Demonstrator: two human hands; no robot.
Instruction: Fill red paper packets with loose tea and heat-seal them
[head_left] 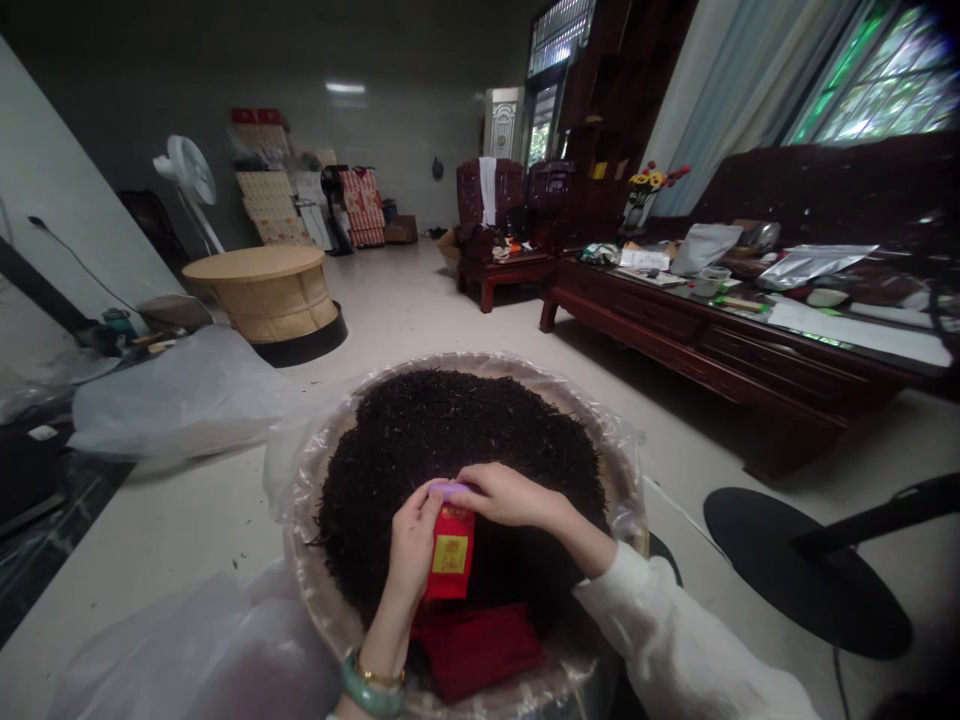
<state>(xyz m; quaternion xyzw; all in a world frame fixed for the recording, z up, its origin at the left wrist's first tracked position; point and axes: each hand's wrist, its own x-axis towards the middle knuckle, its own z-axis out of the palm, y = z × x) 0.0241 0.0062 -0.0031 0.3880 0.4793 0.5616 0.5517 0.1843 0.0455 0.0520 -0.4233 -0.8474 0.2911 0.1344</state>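
A small red packet (pixel 450 582) with a yellow square label hangs upright over a heap of dark, dry, twisted leaves that look like tea (pixel 465 420). My left hand (pixel 411 535) pinches the packet's upper left edge. The fingers of my right hand (pixel 510 495) are closed on its top right corner. Along the top edge, between both hands, runs a purple strip (pixel 453 490). The leaves fill a round, plastic-lined basket (pixel 306 575). Dark red folded pieces (pixel 480 655), perhaps more packets, lie at the basket's near side, below the held packet.
To the right stand a black round base (pixel 806 570) with a pole and a long wooden table (pixel 705 340) covered with bags and papers. Clear plastic sheeting (pixel 180 400) lies on the left floor. Farther back are a round wooden-topped drum (pixel 259 285) and a white fan (pixel 191 170).
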